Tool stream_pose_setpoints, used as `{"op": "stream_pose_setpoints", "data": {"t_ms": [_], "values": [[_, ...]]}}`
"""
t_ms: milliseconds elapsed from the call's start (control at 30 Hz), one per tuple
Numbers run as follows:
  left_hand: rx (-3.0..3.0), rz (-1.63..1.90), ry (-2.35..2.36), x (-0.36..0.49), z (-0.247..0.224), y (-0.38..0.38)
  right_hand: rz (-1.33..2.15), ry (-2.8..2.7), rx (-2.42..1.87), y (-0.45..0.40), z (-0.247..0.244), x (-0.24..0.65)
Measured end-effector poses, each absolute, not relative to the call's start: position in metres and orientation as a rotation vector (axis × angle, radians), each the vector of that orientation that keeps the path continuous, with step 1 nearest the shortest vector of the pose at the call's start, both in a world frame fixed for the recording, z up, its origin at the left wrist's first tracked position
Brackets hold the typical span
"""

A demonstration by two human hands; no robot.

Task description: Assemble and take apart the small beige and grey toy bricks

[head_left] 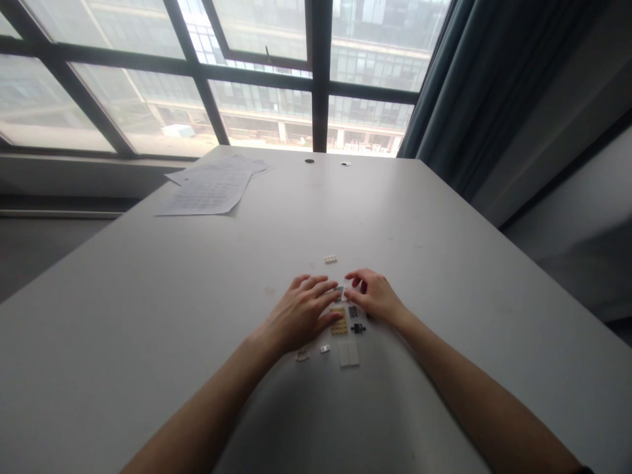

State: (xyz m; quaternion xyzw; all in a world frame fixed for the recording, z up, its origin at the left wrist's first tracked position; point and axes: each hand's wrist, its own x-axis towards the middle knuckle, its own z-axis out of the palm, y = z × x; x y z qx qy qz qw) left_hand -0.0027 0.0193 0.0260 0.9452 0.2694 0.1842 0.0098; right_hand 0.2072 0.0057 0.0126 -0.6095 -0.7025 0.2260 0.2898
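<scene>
My left hand (309, 309) lies palm down with its fingers stretched out and a little apart. Its fingertips touch or hover over a small grey brick piece (340, 291). From the other side, my right hand (375, 294) comes in with thumb and index finger apart, the thumb tip close to a small white piece (345, 294); whether it touches is too small to tell. A tan studded plate (340, 327) sits partly under my left thumb. Beside it are a dark grey piece (352, 311) and a black piece with side pegs (358, 328).
White flat tiles (349, 354), a small white piece (324, 349) and a pale curved piece (302, 355) lie nearer to me. Beyond my hands is a cream studded brick (330, 259). Printed papers (212, 187) rest on the white table (444, 263) at far left, before the window.
</scene>
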Motion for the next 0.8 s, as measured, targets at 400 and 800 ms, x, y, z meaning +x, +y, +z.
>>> {"op": "stream_pose_setpoints", "data": {"t_ms": [400, 800], "values": [[2.886, 0.891, 0.985, -0.007, 0.03, 0.022, 0.443, -1.991, -1.719, 0.064, 0.01, 0.211], [2.791, 1.091, 1.104, -0.011, 0.033, 0.025, 0.429, -2.015, -1.657, 0.068, 0.013, 0.195]]}}
